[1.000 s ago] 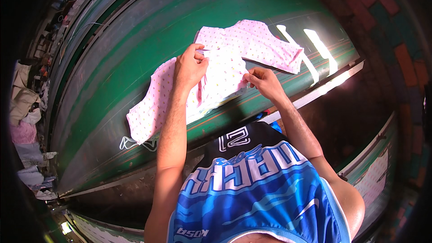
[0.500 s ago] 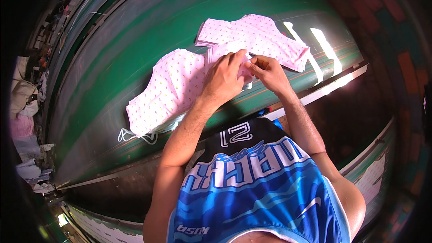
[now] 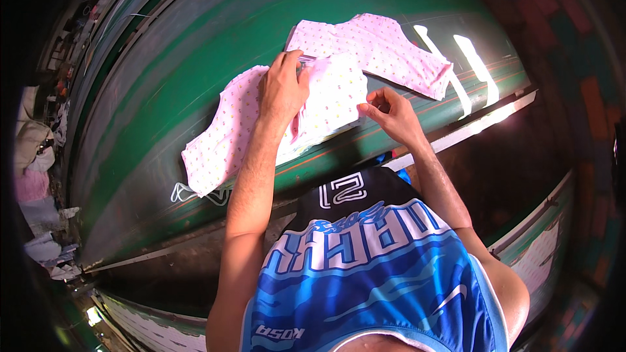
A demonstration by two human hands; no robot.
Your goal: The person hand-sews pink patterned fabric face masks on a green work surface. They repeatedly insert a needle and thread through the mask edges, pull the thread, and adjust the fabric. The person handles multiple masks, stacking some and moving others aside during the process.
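Pink printed cloth pieces lie in stacks on a green table (image 3: pixel 163 101). The left stack (image 3: pixel 225 124) reaches toward the near left, and the far stack (image 3: pixel 398 52) extends to the right. Between them a brightly lit, paler piece (image 3: pixel 336 88) is spread out. My left hand (image 3: pixel 282 88) rests on the cloth at the left side of this piece, thumb apart from the fingers. With thumb and forefinger together, my right hand (image 3: pixel 391 115) pinches the pale piece's right edge.
White cord (image 3: pixel 189 192) lies looped beside the left stack. Bright sunlight strips (image 3: pixel 473 68) cross the table's right end. The table's near edge (image 3: pixel 469 127) runs in front of me. Cloth heaps (image 3: pixel 39 189) sit at the far left.
My left hand has slid left, away from the right hand. The pale cloth that was bunched between both hands now lies spread. My right hand has shifted slightly nearer to me.
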